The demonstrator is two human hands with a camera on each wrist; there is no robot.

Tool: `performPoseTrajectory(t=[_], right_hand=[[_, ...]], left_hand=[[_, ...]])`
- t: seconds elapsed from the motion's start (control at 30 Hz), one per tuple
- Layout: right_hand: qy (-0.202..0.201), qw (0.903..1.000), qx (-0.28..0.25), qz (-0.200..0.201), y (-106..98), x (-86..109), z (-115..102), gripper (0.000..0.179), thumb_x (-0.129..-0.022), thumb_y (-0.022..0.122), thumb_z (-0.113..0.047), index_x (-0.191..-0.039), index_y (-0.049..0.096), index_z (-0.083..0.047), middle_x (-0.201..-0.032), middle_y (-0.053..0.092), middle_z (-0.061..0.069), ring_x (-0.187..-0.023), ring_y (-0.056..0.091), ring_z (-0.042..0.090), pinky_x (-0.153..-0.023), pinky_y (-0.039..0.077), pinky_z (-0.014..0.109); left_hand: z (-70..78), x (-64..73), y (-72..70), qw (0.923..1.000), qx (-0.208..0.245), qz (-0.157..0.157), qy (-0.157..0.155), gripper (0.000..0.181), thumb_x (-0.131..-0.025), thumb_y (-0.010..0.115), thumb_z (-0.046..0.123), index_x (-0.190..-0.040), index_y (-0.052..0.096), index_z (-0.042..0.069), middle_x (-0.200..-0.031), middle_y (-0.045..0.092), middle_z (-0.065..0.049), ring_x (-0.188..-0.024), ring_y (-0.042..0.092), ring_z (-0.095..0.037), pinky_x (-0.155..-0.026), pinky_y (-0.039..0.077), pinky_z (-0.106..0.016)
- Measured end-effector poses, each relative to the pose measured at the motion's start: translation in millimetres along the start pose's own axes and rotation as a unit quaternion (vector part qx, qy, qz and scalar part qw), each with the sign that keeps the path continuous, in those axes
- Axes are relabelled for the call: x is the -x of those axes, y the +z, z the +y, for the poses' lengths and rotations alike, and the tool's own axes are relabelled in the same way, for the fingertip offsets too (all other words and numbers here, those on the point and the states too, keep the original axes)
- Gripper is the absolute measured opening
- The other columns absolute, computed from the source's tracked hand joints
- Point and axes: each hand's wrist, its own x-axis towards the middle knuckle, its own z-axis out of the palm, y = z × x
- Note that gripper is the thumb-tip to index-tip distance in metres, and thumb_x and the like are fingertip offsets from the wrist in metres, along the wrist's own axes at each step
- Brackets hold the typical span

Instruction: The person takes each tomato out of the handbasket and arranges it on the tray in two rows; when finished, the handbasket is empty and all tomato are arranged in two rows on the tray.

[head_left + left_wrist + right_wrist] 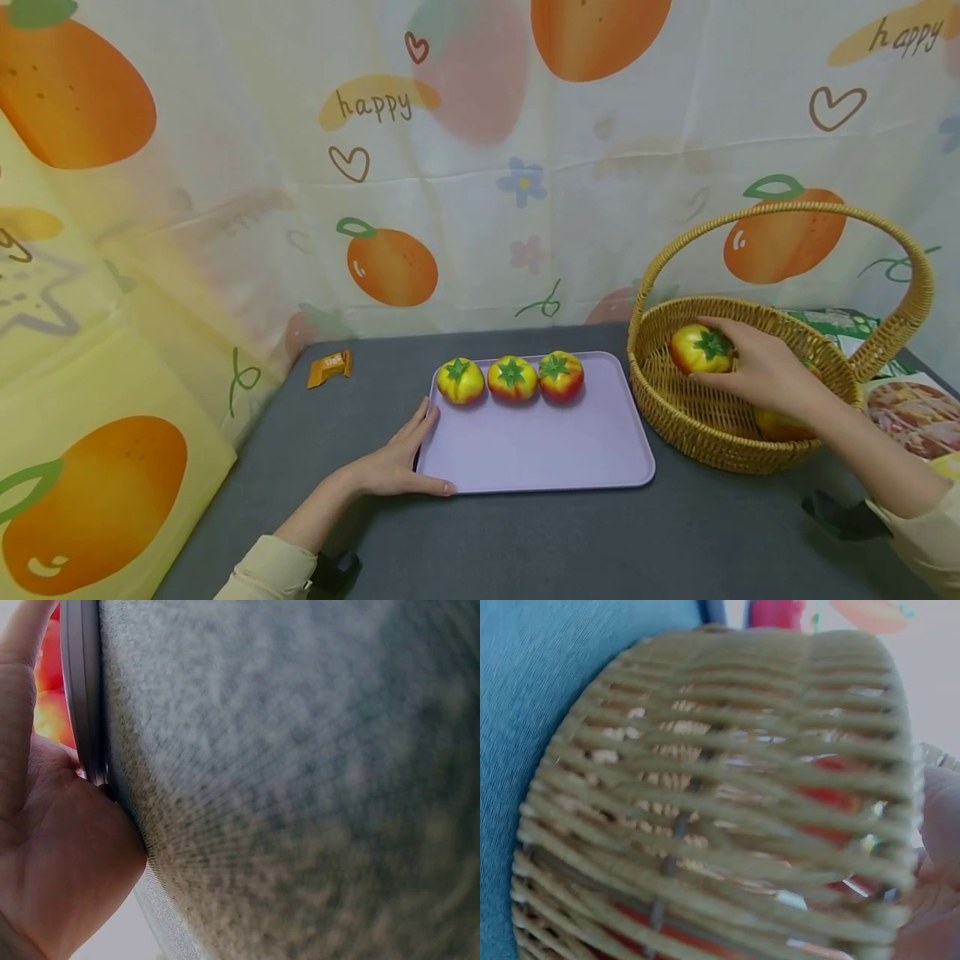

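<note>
In the head view my right hand (768,367) holds a yellow-red tomato (701,348) with a green star-shaped calyx, inside the wicker basket (675,421). Another tomato (780,425) lies lower in the basket, partly hidden by the forearm. My left hand (397,462) rests at the near left corner of a lilac tray (543,450), fingers stretched along its left side and thumb at the front edge. Three tomatoes stand in a row along the tray's far side: left (461,381), middle (513,379) and right (561,376). The right wrist view is filled by the basket's weave (727,802).
The basket's tall handle (787,208) arches above the right hand. An orange-brown wrapped packet (329,367) lies at the back left of the dark table (495,542). Printed packages (911,408) are beside the basket on the right. A fruit-printed curtain (465,200) hangs behind.
</note>
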Motion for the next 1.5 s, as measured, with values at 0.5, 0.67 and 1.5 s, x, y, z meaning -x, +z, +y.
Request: performPoseTrajectory(t=[0.5,0.67,1.5], right_hand=[[-0.031,0.9989,-0.019,0.028,-4.0,15.0,-36.5,0.08,-0.079,0.082,-0.034,-0.142,0.044,-0.001,-0.129,0.054,0.026,-0.106,0.055,0.04,-0.079,0.046,0.055],[-0.037,0.9987,-0.032,0.016,-1.9,13.9,-52.0,0.081,-0.08,0.081,-0.039,-0.142,0.044,-0.003,-0.13,0.054,0.023,-0.105,0.056,0.037,-0.081,0.046,0.056],[-0.105,0.9881,-0.109,-0.03,55.4,-5.9,-107.0,0.073,-0.077,0.084,-0.023,-0.138,0.05,-0.003,-0.129,0.058,0.014,-0.102,0.059,0.027,-0.084,0.051,0.047]], left_hand=[[-0.7,0.0,0.7,0.9999,-0.008,0.003,-0.014,0.127,-0.074,0.077,0.058,-0.156,-0.008,0.01,-0.162,-0.016,-0.01,-0.148,-0.005,-0.032,-0.114,0.007,-0.057],[-1.4,0.8,1.3,0.9998,-0.011,0.01,-0.01,0.129,-0.074,0.078,0.057,-0.155,-0.009,0.008,-0.162,-0.015,-0.012,-0.147,-0.004,-0.033,-0.115,0.005,-0.055],[-0.9,0.4,1.0,0.9997,-0.022,0.01,0.0,0.13,-0.074,0.077,0.059,-0.155,-0.01,0.006,-0.162,-0.014,-0.012,-0.148,-0.005,-0.028,-0.116,0.001,-0.052]])
